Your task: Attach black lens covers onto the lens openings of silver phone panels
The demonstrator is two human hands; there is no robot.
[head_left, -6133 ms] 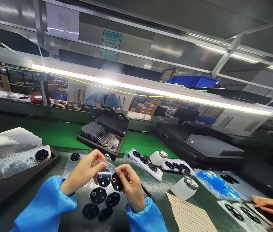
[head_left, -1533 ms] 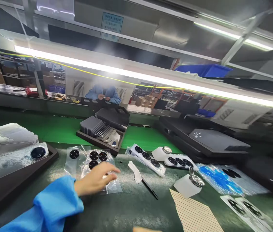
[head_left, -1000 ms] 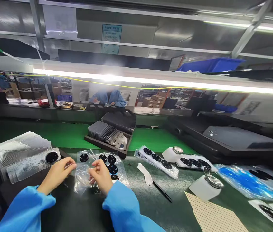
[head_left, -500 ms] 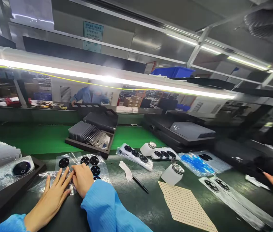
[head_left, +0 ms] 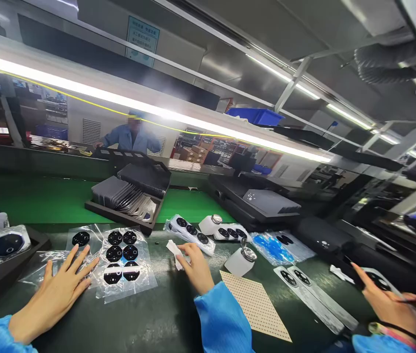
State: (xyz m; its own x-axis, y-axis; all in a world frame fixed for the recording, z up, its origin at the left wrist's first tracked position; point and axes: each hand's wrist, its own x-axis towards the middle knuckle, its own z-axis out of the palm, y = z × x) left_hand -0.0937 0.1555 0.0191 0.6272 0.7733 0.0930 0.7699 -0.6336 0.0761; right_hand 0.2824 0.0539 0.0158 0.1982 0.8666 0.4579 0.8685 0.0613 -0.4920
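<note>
My left hand [head_left: 63,284] lies flat with fingers spread on a clear plastic film [head_left: 40,262], just below a single black lens disc [head_left: 81,239]. To its right, a clear sheet [head_left: 145,267] carries several round black lens discs [head_left: 115,254] in two columns. My right hand [head_left: 197,269] is at a crumpled white wipe [head_left: 173,252], with thumb and fingers closed around its right side. The black tool that lay against the wipe is hidden under this hand. Beyond it rests a bagged strip of black discs [head_left: 192,230].
Two white dispenser bottles [head_left: 238,262] stand right of my hand, near a beige dotted sheet [head_left: 257,306]. A black tray [head_left: 93,208] of dark panels sits behind. Blue film [head_left: 272,247] and long strips [head_left: 313,299] lie rightward. A co-worker's hand [head_left: 388,304] holds a part at far right.
My right hand has left the disc sheet and moved right to the white wipe. The left hand stays spread on the film. The view has turned slightly, and more of the co-worker's hand shows.
</note>
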